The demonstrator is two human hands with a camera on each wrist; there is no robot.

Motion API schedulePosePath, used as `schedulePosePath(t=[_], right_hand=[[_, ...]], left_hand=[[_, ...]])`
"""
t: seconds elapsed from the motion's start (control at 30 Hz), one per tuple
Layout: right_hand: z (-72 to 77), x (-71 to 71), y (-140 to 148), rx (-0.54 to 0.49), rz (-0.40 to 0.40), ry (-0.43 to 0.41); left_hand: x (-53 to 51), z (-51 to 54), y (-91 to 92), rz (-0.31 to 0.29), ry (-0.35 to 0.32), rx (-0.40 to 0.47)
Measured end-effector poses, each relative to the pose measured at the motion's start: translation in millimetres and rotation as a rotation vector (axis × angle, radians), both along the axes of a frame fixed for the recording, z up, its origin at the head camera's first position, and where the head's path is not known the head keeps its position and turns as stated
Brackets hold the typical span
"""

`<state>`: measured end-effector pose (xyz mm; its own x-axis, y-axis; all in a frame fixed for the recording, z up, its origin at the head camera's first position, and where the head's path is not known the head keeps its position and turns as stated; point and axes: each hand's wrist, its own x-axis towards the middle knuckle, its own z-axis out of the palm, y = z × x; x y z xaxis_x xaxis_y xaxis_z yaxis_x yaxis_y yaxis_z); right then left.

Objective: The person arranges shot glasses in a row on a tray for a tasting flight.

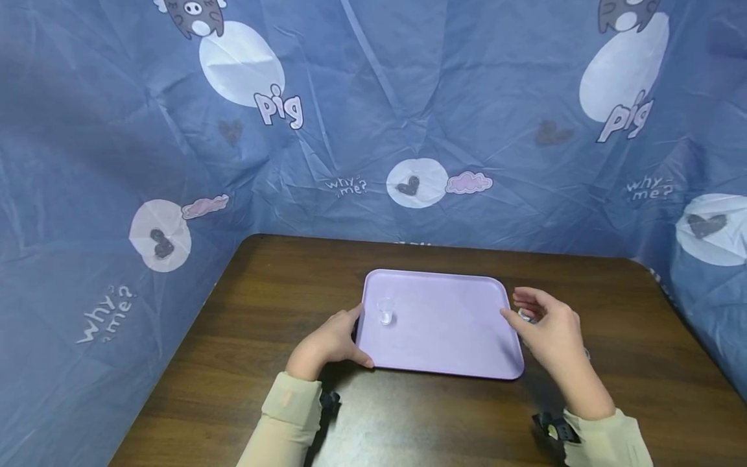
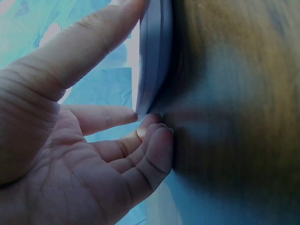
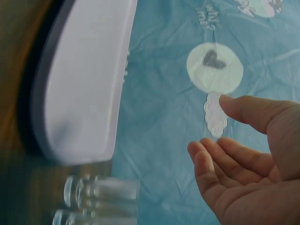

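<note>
A lilac rectangular tray (image 1: 449, 331) lies on the wooden table, with one small clear glass (image 1: 386, 312) upright near its left end. My left hand (image 1: 329, 340) holds the tray's near left corner, the thumb at the front edge and the index finger along the left side. In the left wrist view the other fingers (image 2: 157, 150) curl beside the rim, low against the table. Just past the tray's right edge hovers my right hand (image 1: 548, 327), fingers loosely bent and nothing between them. Two clear glasses (image 3: 112, 193) stand below it, mostly hidden by the hand in the head view.
The brown wooden table (image 1: 280, 292) has rounded far corners. A blue cloth (image 1: 350, 143) with printed pigs, hearts and words hangs behind it and along both sides.
</note>
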<state>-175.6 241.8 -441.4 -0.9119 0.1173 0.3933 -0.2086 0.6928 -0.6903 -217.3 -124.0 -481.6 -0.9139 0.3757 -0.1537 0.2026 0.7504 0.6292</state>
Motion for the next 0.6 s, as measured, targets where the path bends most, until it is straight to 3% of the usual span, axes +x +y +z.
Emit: schedulePosePath(t=[0.2, 0.6], right_hand=[[0.0, 9.7, 19.0, -0.005, -0.055, -0.015], [-7.3, 27.4, 62.2, 0.019, -0.113, 0.047]], left_hand=[[1.1, 1.3, -0.8, -0.008, 0.008, 0.011], [0.7, 0.9, -1.0, -0.005, 0.013, 0.015]])
